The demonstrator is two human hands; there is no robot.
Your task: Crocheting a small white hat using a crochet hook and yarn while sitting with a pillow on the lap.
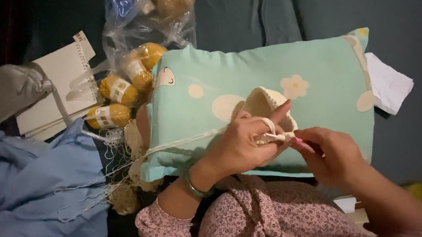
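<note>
My left hand (247, 143) pinches a cream crocheted piece (267, 105), with cream yarn (182, 143) looped over its raised index finger. The yarn strand runs left across the pillow toward a tangle of cream yarn (125, 193). My right hand (330, 156) grips a crochet hook with a pink handle (299, 139), its tip at the edge of the piece. Both hands work over a mint-green pillow (319, 61) resting on my lap. A bangle circles my left wrist.
A clear plastic bag (135, 33) of mustard-yellow yarn balls (115, 89) lies left of the pillow. A spiral notebook (57, 71), grey cloth (2, 94) and light-blue fabric (28, 198) lie further left. White paper (388, 86) pokes out right of the pillow. A dark teal sofa is behind.
</note>
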